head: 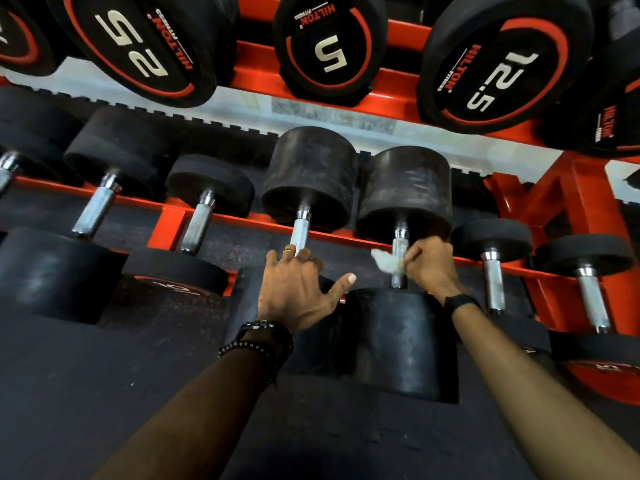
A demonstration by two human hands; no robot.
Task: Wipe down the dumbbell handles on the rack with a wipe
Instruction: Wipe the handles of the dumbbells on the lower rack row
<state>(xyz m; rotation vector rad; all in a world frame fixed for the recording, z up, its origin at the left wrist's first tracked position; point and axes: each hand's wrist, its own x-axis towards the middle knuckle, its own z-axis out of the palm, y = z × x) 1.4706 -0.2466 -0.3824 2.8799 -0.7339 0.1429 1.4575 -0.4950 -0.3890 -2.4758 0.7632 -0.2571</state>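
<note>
A crumpled white wipe (387, 262) is wrapped against the knurled steel handle (399, 252) of a large black dumbbell (403, 192) on the lower shelf of the red rack (550, 216), about midway along the bar and sticking out to its left side. The right hand (431, 263) grips the wipe and the handle together, fingers curled round the bar from the right, with a dark band (462, 303) on the wrist. Just to the left lies a second big dumbbell (310, 178), and the left hand (299, 289) rests over the near end of its handle (300, 232), fingers spread and fairly straight, thumb stuck out toward the right, holding nothing; a ring (288, 251) shows on one finger and beaded bracelets (263, 341) circle the wrist. The two large dumbbells sit side by side, their far heads almost touching. Smaller dumbbells with chrome handles flank them on the same shelf, two to the left (199, 223) and two to the right (493, 271). On the upper shelf, black-and-red weights face the camera with numbers upside down: 25 (138, 43), 5 (330, 50) and 12.5 (502, 77). Dark rubber flooring (104, 393) fills the bottom.
</note>
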